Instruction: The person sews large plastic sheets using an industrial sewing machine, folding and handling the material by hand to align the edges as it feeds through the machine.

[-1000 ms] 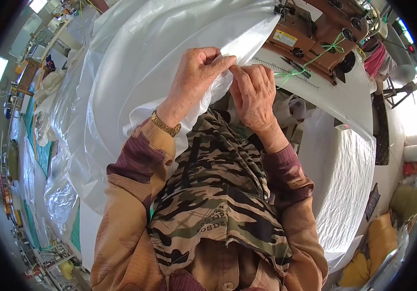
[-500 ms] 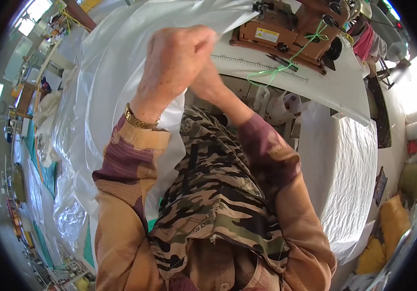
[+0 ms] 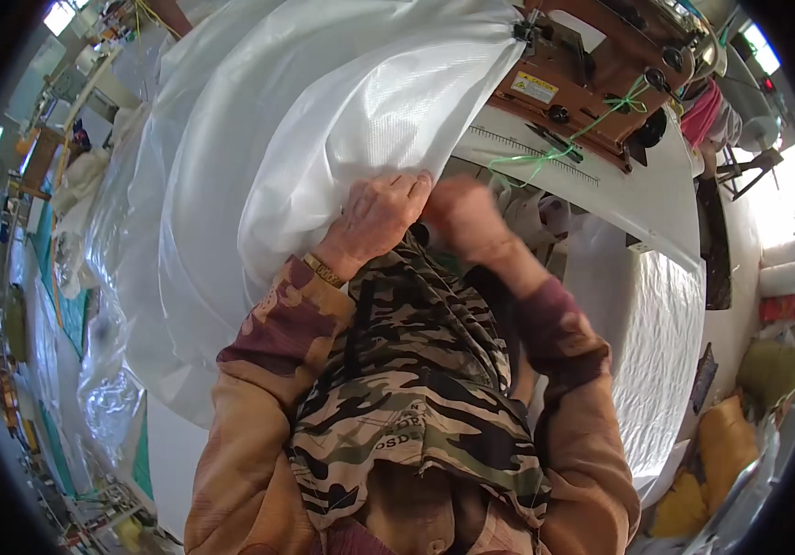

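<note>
A large sheet of shiny white woven plastic [image 3: 295, 111] spreads over the left and middle. Its right edge runs taut from a brown sewing machine [image 3: 582, 79] at the top right down to my hands. My left hand [image 3: 374, 217] is closed on that edge, with the fingers bent over the plastic. Close beside it on the right is my right hand [image 3: 471, 217], smeared by motion. Its fingertips sit near the sheet's edge, and whether they pinch it does not show. Below both hands lies a camouflage apron [image 3: 416, 324] on my lap.
The machine stands on a white table [image 3: 638, 185] with a ruler scale [image 3: 527, 153] along its front. Green string [image 3: 554, 153] hangs from the machine. More white sheeting [image 3: 647, 351] drapes at the right. Yellow bundles [image 3: 730, 453] lie at the lower right, clear plastic [image 3: 106, 398] at the left.
Both hands have come down and nearer to me, from raised and overlapping to side by side. The sheet's edge now stretches from the machine to my left hand.
</note>
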A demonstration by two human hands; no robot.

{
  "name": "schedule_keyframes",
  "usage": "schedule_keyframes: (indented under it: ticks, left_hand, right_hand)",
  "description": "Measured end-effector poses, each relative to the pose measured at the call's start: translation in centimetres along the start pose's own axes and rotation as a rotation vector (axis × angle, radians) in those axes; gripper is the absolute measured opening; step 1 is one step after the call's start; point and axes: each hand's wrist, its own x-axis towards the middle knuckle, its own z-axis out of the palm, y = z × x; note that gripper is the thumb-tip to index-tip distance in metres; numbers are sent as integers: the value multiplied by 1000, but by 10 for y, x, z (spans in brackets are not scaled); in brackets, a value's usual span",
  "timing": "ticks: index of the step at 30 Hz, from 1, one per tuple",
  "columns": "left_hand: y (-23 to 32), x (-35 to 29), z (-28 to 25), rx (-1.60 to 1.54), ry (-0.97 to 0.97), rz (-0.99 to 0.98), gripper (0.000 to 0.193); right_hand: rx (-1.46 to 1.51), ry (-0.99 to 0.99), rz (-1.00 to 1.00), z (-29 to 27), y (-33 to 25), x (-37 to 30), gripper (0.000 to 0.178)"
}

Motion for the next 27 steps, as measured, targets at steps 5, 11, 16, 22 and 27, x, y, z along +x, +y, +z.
schedule_keyframes:
  ticks: [5, 11, 16, 22, 27]
  left_hand:
    - [3, -2, 12, -30, 180, 10, 24]
    - [16, -3, 11, -91, 278, -35, 22]
    - [57, -19, 9, -222, 472, 84, 27]
    - [65, -14, 57, -2199, 252, -1033, 48]
    - [60, -9, 69, -2458, 524, -1128, 44]
  right_hand:
    - [-257, 229, -127, -56, 9, 9, 20]
    - [-297, 140, -311, -59, 15, 16, 21]
    - [-192, 168, -243, -54, 23, 6, 24]
    - [-202, 160, -245, -52, 21, 7, 28]
    - [-207, 164, -284, -50, 26, 6, 28]
